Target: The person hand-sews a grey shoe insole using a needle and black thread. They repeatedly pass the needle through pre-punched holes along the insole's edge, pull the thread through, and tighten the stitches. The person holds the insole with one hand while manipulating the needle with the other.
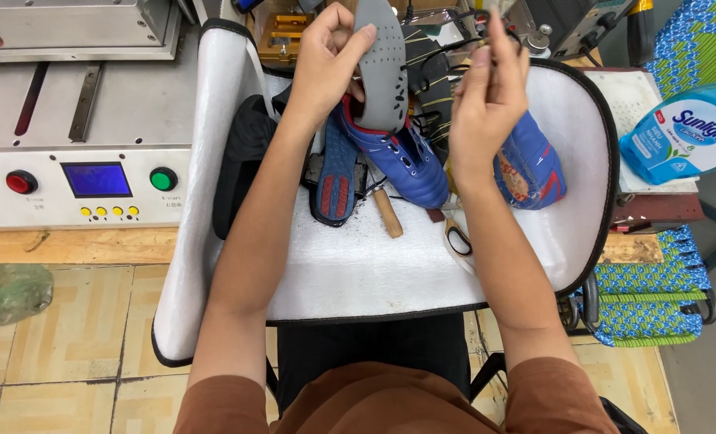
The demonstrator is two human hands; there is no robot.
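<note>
In the head view, a grey perforated foam insole (382, 68) is clamped upright in the left hand (326, 60) above a blue laced football boot (402, 161) on the white padded surface (374, 265), while the right hand (486, 96) is pinched on a thin dark thread (446, 48).

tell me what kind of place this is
Probably a small shoe repair or shoemaking workshop. The left hand holds a grey insole above a blue sports shoe, scissors lie on the padded white work surface, and a push-button machine stands alongside.
</note>
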